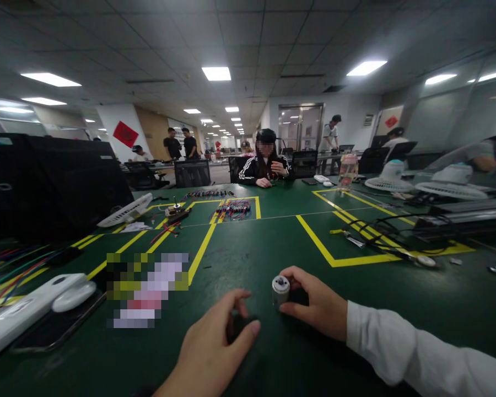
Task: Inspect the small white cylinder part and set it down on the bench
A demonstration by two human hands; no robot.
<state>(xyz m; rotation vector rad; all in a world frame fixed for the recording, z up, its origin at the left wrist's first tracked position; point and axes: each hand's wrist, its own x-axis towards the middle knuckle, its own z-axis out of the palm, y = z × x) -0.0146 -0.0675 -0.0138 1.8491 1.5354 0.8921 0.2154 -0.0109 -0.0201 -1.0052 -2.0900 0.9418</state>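
A small silver cylindrical motor (280,292) stands upright on the green table (248,248), a dark round hub visible on its top. My right hand (314,300) pinches it from the right between thumb and fingers. To the left of the motor, apart from it, my left hand (221,336) hovers over the table with thumb and fingers spread, holding nothing. The fingers behind my left index finger are partly hidden.
A white power strip (33,309) and a dark phone (58,325) lie at the left. Bundled wired parts (233,208) lie farther back. Black cables (372,234) spread at the right, near a pink bottle (347,172). A person (267,160) sits opposite.
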